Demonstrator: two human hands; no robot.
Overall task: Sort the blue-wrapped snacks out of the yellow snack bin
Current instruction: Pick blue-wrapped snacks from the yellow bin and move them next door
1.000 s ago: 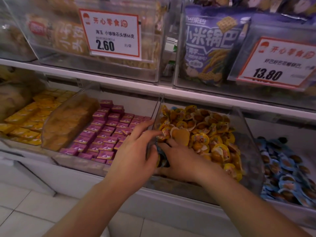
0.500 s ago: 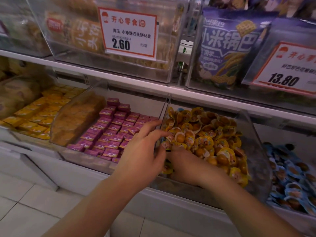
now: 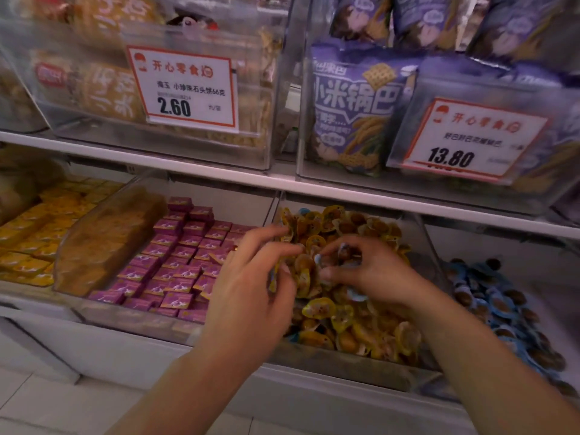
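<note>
right hand (image 3: 370,271), fingers curled, pinching blue-wrapped snacks (image 3: 343,251) above the heap in the yellow snack bin (image 3: 361,328), with the left hand (image 3: 251,287) just to its left, fingers loosely spread over yellow wrappers (image 3: 314,243), and the bin of blue snacks (image 3: 502,309) to its right.

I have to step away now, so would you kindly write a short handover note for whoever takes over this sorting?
Left hand: fingers curled among the yellow snacks; what it grips is unclear.
Right hand: pinching blue-wrapped snacks over the yellow bin.
Blue bin sits immediately right.
Done: a few blues picked out, not yet dropped.
Left: move them right; a blue wrapper shows at the back and another at the front.
</note>
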